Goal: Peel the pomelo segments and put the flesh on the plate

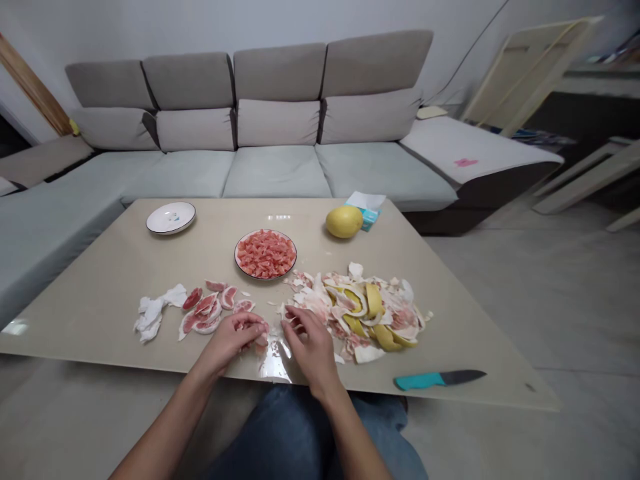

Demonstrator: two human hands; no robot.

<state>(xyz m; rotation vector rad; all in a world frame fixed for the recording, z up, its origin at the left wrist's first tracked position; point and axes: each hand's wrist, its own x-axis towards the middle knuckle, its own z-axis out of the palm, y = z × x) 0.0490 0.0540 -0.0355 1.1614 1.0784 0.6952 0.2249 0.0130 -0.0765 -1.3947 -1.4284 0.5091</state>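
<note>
In my left hand (234, 341) is a piece of peeled pink pomelo flesh (262, 335), pinched between thumb and fingers over the table's near edge. Just right of it, my right hand (311, 343) is half curled, thumb and fingertips apart, with nothing clearly visible between them. Beside that hand lies a heap of pomelo peel (373, 310), yellow rind mixed with white pith and pinkish membranes. Pomelo segments (206, 312) still in their skins lie left of my left hand. Beyond my hands, a dark-rimmed plate (240, 267) bears a mound of pink pomelo pulp (267, 253).
A teal-handled knife (440, 379) lies at the near right edge. Crumpled tissue (153, 315) is at left, a white plate (167, 225) at the far left. A whole pomelo (344, 221) sits against a tissue box (369, 217). The sofa (275, 170) stands behind the table.
</note>
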